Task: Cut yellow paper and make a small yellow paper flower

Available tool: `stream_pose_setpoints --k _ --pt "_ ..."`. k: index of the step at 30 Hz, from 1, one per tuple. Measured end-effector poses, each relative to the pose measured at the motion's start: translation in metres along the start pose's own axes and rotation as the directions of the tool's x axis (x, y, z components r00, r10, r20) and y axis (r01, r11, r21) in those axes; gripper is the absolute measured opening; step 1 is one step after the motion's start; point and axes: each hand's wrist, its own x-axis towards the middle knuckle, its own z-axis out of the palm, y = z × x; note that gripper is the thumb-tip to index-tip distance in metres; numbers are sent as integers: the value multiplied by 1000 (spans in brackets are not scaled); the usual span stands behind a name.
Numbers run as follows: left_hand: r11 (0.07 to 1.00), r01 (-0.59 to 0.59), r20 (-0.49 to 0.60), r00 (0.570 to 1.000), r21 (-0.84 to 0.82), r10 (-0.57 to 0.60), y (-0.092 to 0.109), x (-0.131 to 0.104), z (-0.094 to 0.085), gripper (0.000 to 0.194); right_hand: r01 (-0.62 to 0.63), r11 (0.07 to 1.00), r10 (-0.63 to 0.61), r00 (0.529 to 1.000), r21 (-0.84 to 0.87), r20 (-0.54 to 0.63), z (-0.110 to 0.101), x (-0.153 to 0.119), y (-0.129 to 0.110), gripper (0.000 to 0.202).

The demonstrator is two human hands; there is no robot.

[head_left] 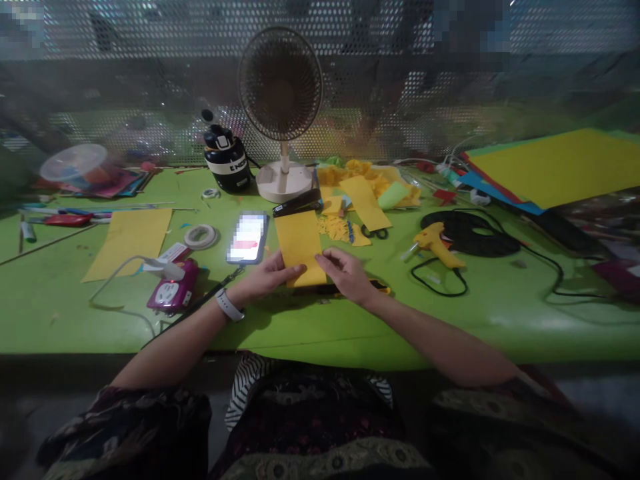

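Note:
A yellow paper strip [301, 243] is held upright over the green table, between my two hands. My left hand [273, 275] grips its left edge, with the thumb lying across the front. At the right edge, my right hand [346, 272] pinches the paper between thumb and fingers. Behind the strip's top lies a black stapler [299, 202]. Something black and yellow [379, 287] lies partly hidden beneath my right hand. Small yellow paper cuttings [336, 228] and another yellow strip [366, 203] rest just beyond, beside black scissor handles [375, 232].
A lit phone [246, 237], tape roll [200, 236] and purple power adapter [173, 287] lie to the left. Farther back stand a fan [283, 181] and black bottle [229, 167]. On the right are a yellow glue gun [434, 244], coiled black cable [470, 233] and coloured sheets [555, 167].

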Motion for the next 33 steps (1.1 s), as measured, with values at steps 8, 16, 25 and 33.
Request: stream_pose_setpoints --k 8,16,25,33 --pt "1000 15 -5 1000 -7 -15 1 0 1 39 -21 999 21 1000 41 4 0 1 4 44" --pt "999 37 -13 999 -34 -37 2 0 3 39 -30 999 30 1000 26 -3 0 2 5 47" --pt "978 189 -46 980 -91 -194 -2 2 -2 61 15 999 -20 994 -48 -108 0 5 6 51" --pt "949 313 -13 949 -44 -314 4 1 0 51 35 997 -41 994 -62 -102 0 5 5 52"
